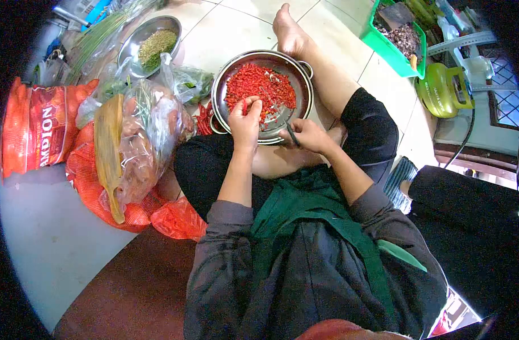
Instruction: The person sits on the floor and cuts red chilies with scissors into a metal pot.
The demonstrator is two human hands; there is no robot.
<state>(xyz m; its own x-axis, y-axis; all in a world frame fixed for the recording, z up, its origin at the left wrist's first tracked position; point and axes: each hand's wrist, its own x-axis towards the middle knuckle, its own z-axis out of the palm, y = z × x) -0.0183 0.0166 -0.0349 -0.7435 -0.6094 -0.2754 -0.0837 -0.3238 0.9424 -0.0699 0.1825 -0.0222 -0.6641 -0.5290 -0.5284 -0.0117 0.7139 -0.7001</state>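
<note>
My left hand (pixel 246 120) is over the near side of a round metal pan (pixel 263 136), with thumb and fingers pinched on a red chili (pixel 245 105). Inside the pan lies a heap of chopped red chili (pixel 259 86), with bare metal showing at its lower right. At the pan's lower right rim, my right hand (pixel 311 136) is closed around a slim dark-handled tool (pixel 293 136); its blade is too small to make out. Whole red chilies (pixel 204 119) lie just left of the pan, partly hidden by plastic.
Clear plastic bags (pixel 149 133), a red net sack (pixel 92 161) and a printed orange-red bag (pixel 35 127) crowd the left. A metal bowl (pixel 174 25) holds greenish bits. At right stand a green bin (pixel 409 69) and a green gas cylinder (pixel 440 90). Another person's leg (pixel 457 198) is close by.
</note>
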